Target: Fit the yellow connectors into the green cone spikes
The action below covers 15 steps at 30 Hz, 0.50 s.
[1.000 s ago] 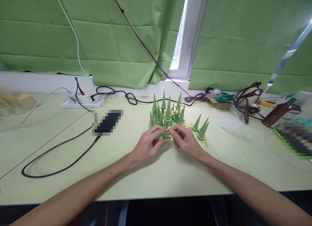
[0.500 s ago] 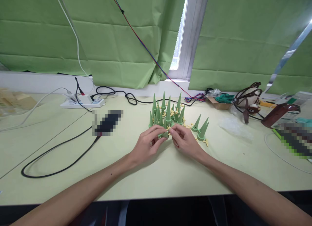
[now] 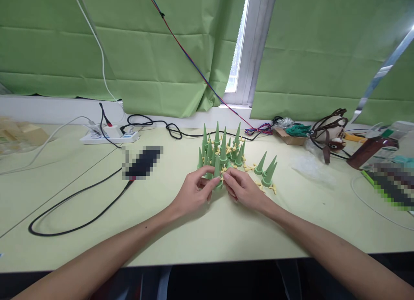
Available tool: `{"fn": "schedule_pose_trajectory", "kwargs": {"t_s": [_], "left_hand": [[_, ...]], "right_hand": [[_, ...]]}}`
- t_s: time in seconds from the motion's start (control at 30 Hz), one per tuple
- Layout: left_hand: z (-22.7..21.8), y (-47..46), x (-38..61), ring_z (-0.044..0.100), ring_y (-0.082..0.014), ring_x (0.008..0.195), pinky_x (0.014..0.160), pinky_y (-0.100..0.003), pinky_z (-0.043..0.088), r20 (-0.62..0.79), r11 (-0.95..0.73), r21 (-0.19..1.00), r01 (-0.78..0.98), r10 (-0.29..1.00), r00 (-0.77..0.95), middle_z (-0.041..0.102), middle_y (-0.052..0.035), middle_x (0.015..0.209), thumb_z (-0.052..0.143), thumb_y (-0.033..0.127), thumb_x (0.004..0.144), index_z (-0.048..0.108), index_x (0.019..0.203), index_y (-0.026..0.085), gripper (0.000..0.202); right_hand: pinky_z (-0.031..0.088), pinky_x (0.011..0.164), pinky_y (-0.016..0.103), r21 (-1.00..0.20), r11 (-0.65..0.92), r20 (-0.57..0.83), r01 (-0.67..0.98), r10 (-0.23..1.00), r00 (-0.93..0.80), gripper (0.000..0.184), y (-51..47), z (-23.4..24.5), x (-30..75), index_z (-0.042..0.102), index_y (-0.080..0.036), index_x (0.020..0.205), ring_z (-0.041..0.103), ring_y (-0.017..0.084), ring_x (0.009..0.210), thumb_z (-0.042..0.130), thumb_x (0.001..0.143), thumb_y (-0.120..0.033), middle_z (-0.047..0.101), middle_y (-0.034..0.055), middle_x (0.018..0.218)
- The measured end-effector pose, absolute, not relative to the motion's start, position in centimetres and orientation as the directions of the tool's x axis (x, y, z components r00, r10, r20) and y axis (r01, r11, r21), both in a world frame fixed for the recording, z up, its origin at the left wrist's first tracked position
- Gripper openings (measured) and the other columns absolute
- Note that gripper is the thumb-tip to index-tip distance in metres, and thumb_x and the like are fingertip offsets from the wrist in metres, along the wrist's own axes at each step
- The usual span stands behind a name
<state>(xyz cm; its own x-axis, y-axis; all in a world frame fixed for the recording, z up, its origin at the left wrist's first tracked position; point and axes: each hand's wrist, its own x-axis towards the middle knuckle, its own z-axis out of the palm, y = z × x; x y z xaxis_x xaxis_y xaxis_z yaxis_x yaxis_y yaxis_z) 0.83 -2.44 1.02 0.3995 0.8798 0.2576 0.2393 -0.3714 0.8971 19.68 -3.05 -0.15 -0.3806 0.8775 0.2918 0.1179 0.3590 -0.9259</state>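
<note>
A cluster of green cone spikes [image 3: 222, 148] with small yellow connectors stands upright at the middle of the pale green table [image 3: 207, 231]. Just in front of it, my left hand [image 3: 194, 192] and my right hand [image 3: 243, 189] meet around one green cone [image 3: 217, 170], held upright between their fingertips. My left hand's fingers pinch its base. My right hand's thumb and forefinger pinch a small yellow piece [image 3: 222, 176] against the cone's side. Three loose green cones [image 3: 267, 170] stand to the right, with yellow connectors [image 3: 273, 188] scattered about them.
A white power strip [image 3: 108, 136] with plugs lies at the back left, and a black cable [image 3: 74, 205] loops across the table's left side. At the right lie a cardboard tray [image 3: 291, 138], brown straps [image 3: 330, 132], a clear plastic bag [image 3: 310, 167] and other clutter. Green curtains hang behind.
The cone between my fingers has gone from tilted low to upright, slightly raised toward the cluster. Both hands have shifted a little farther from me.
</note>
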Motion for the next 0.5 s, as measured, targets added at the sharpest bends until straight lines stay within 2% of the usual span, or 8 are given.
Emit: {"fn": "schedule_pose_trajectory", "kwargs": {"t_s": [0.1, 0.2, 0.27, 0.33, 0.4, 0.5], "left_hand": [[1.07, -2.44, 0.77, 0.045, -0.0093, 0.039, 0.041, -0.020, 0.036, 0.220, -0.328, 0.923, 0.198, 0.877, 0.427, 0.046, 0.0082, 0.046, 0.059, 0.045, 0.093, 0.053, 0.101, 0.018, 0.029], [1.13, -2.33, 0.73, 0.046, -0.0089, 0.038, 0.039, -0.020, 0.035, 0.200, -0.299, 0.941, 0.161, 0.871, 0.450, 0.049, 0.0073, 0.051, 0.058, 0.047, 0.093, 0.052, 0.100, 0.018, 0.030], [1.23, -2.26, 0.73, 0.047, -0.0073, 0.037, 0.038, -0.020, 0.034, 0.191, -0.283, 0.949, 0.139, 0.866, 0.461, 0.056, 0.0044, 0.062, 0.058, 0.048, 0.092, 0.052, 0.099, 0.018, 0.031], [1.34, -2.19, 0.74, 0.048, -0.0051, 0.037, 0.036, -0.020, 0.033, 0.188, -0.268, 0.957, 0.108, 0.862, 0.470, 0.063, -0.0004, 0.083, 0.059, 0.049, 0.092, 0.051, 0.099, 0.018, 0.032], [1.39, -2.11, 0.75, 0.048, -0.0029, 0.037, 0.035, -0.020, 0.032, 0.184, -0.250, 0.965, 0.079, 0.860, 0.475, 0.064, -0.0039, 0.098, 0.059, 0.049, 0.092, 0.050, 0.100, 0.018, 0.033], [1.36, -1.93, 0.75, 0.047, -0.0014, 0.036, 0.034, -0.019, 0.031, 0.171, -0.218, 0.975, 0.041, 0.858, 0.485, 0.062, -0.0054, 0.105, 0.060, 0.049, 0.091, 0.050, 0.100, 0.018, 0.034]], "right_hand": [[0.032, 0.045, 0.023, -0.920, 0.374, 0.303, 0.122, 0.871, -0.386, 0.036, -3.07, -0.16, 19.78, 0.041, -0.022, 0.075, 0.037, 0.008, 0.043, 0.042, 0.102, -0.045, 0.039, -0.0077, 0.056], [0.031, 0.048, 0.024, -0.902, 0.401, 0.317, 0.159, 0.867, -0.384, 0.034, -3.08, -0.17, 19.91, 0.043, -0.021, 0.076, 0.037, 0.009, 0.047, 0.044, 0.102, -0.043, 0.040, -0.0071, 0.057], [0.030, 0.051, 0.025, -0.881, 0.429, 0.335, 0.200, 0.863, -0.377, 0.032, -3.09, -0.18, 19.96, 0.045, -0.021, 0.077, 0.036, 0.009, 0.049, 0.044, 0.102, -0.040, 0.040, -0.0065, 0.058], [0.029, 0.053, 0.025, -0.846, 0.471, 0.369, 0.249, 0.855, -0.365, 0.030, -3.11, -0.18, 19.98, 0.046, -0.021, 0.077, 0.036, 0.010, 0.052, 0.045, 0.102, -0.038, 0.040, -0.0058, 0.060], [0.029, 0.054, 0.026, -0.808, 0.511, 0.401, 0.292, 0.842, -0.361, 0.029, -3.14, -0.15, 20.00, 0.047, -0.020, 0.077, 0.035, 0.011, 0.055, 0.045, 0.101, -0.036, 0.040, -0.0051, 0.062], [0.028, 0.055, 0.026, -0.765, 0.554, 0.436, 0.329, 0.821, -0.369, 0.027, -3.17, -0.06, 20.04, 0.048, -0.020, 0.077, 0.034, 0.011, 0.057, 0.045, 0.101, -0.033, 0.040, -0.0045, 0.064]]}}
